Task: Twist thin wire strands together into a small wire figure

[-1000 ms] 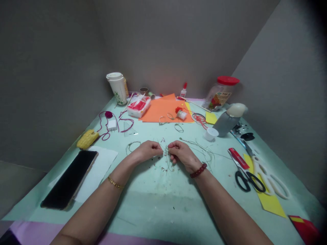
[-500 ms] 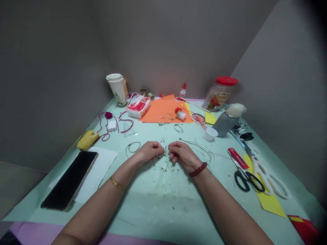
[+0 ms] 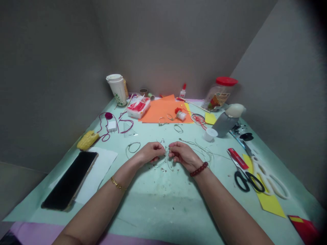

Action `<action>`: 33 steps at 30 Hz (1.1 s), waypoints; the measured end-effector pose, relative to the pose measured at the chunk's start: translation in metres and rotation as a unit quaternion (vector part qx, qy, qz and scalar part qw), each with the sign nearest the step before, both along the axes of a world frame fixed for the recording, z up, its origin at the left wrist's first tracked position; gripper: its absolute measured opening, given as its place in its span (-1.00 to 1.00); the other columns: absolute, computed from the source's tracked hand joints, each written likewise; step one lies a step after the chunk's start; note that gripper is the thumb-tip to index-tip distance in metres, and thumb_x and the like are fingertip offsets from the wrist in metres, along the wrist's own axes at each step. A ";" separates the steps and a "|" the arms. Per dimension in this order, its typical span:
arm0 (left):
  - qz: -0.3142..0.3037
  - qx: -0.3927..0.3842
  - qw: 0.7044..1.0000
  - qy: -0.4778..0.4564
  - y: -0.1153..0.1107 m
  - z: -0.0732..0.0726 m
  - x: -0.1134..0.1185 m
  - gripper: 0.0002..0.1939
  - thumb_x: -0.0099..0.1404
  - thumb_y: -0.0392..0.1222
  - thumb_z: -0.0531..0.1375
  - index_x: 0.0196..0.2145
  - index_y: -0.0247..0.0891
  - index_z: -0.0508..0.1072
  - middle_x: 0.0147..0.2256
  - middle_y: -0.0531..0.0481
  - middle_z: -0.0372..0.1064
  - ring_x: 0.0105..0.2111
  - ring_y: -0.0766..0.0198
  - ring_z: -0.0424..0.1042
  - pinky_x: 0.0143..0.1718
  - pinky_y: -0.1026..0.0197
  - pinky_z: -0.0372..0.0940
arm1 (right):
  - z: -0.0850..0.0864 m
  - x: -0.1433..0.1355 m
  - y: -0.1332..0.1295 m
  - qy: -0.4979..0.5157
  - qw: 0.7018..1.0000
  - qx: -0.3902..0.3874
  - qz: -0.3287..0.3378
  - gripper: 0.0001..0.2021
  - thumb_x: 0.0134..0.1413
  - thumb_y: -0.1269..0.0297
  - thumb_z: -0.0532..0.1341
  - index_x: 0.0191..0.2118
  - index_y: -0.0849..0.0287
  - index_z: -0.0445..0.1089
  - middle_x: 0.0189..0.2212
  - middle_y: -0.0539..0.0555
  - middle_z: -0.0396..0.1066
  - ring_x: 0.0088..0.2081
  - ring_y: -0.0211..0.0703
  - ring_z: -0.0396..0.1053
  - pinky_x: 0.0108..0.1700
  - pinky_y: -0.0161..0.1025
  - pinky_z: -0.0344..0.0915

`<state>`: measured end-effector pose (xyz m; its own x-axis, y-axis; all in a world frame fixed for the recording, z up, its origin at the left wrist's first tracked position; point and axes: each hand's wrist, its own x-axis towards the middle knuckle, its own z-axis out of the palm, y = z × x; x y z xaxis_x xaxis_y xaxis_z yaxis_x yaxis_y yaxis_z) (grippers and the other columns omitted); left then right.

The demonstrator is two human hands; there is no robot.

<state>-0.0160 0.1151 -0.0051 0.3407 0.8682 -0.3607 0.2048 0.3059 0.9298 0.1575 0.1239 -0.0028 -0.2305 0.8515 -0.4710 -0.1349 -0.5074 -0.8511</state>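
Observation:
In the middle of the table, my left hand (image 3: 154, 152) and my right hand (image 3: 180, 152) face each other with a small gap between. Both are pinched closed on a thin pale green cord (image 3: 166, 157), whose loose strands hang between and below the fingers. The fine detail of the cord at the fingertips is too small to make out. Tiny cord scraps (image 3: 163, 169) lie scattered under the hands. A coiled cord loop (image 3: 134, 147) rests left of my left hand, and longer loose cords (image 3: 201, 148) spread out to the right of my right hand.
Black-handled scissors (image 3: 246, 180) and white-handled scissors (image 3: 268, 177) lie at right. A phone (image 3: 70, 180) sits on white paper at left. Behind are orange sheets (image 3: 160, 110), a tissue pack (image 3: 138, 107), a white cup (image 3: 117, 89), a small tub (image 3: 210, 134) and a red-lidded jar (image 3: 219, 95).
Both hands have shifted very slightly, the left one a little to the right. The cord strands below the fingers hang differently, with a curve now showing under the left hand.

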 end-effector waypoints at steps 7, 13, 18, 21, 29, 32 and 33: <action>-0.005 -0.012 1.000 0.006 -0.001 0.003 0.003 -0.80 0.20 -0.11 0.16 -0.40 -0.31 0.29 -0.50 0.02 0.34 -0.62 0.46 0.28 -0.64 0.37 0.13 | -0.001 0.000 0.000 0.000 1.000 0.001 0.006 -0.88 -0.08 0.56 0.15 -0.38 0.22 0.27 -0.62 -0.04 0.32 -0.60 -0.34 0.35 -0.70 -0.50 0.23; -0.017 -0.015 1.000 -0.008 -0.003 0.002 0.004 -0.70 0.24 0.00 0.13 -0.43 -0.32 0.28 -0.44 -0.03 0.35 -0.60 0.44 0.31 -0.62 0.34 0.20 | -0.001 0.000 0.000 0.000 1.000 0.001 0.005 -0.88 -0.06 0.57 0.15 -0.39 0.22 0.26 -0.61 -0.03 0.34 -0.60 -0.34 0.35 -0.70 -0.49 0.24; -0.017 -0.060 0.997 -0.041 -0.003 0.004 0.004 -0.78 0.20 -0.12 0.20 -0.40 -0.34 0.30 -0.43 -0.03 0.36 -0.51 0.37 0.42 -0.51 0.31 0.29 | -0.001 0.000 0.000 -0.001 1.000 0.000 0.005 -0.89 -0.03 0.57 0.14 -0.38 0.23 0.27 -0.61 -0.04 0.33 -0.60 -0.35 0.35 -0.70 -0.50 0.23; -0.029 -0.056 0.997 -0.033 -0.002 0.003 0.001 -0.82 0.18 -0.18 0.21 -0.40 -0.36 0.34 -0.44 -0.04 0.38 -0.53 0.40 0.40 -0.52 0.32 0.28 | -0.002 0.001 0.001 -0.003 1.000 0.001 0.010 -0.89 -0.04 0.57 0.14 -0.38 0.24 0.27 -0.63 -0.04 0.33 -0.61 -0.34 0.34 -0.70 -0.49 0.23; -0.005 -0.042 0.999 -0.025 -0.001 -0.002 0.004 -0.78 0.13 -0.14 0.26 -0.40 -0.36 0.35 -0.46 -0.02 0.39 -0.60 0.43 0.35 -0.58 0.33 0.27 | -0.003 0.005 0.003 -0.023 0.999 0.007 0.040 -0.91 -0.03 0.54 0.15 -0.36 0.24 0.28 -0.69 -0.05 0.32 -0.67 -0.37 0.27 -0.70 -0.50 0.23; 0.006 -0.043 0.999 -0.027 -0.001 -0.003 0.007 -0.79 0.14 -0.15 0.25 -0.38 -0.37 0.36 -0.50 0.00 0.37 -0.62 0.43 0.34 -0.58 0.33 0.28 | -0.002 0.004 0.003 -0.026 0.999 0.009 0.042 -0.91 -0.03 0.53 0.16 -0.36 0.24 0.28 -0.68 -0.04 0.32 -0.66 -0.36 0.28 -0.70 -0.49 0.23; 0.008 -0.042 0.999 -0.028 -0.001 -0.004 0.009 -0.80 0.15 -0.16 0.24 -0.39 -0.37 0.37 -0.52 0.01 0.36 -0.63 0.43 0.34 -0.59 0.33 0.28 | -0.002 0.004 0.003 -0.028 0.999 0.009 0.043 -0.91 -0.03 0.53 0.16 -0.37 0.24 0.28 -0.68 -0.04 0.32 -0.66 -0.36 0.28 -0.69 -0.49 0.23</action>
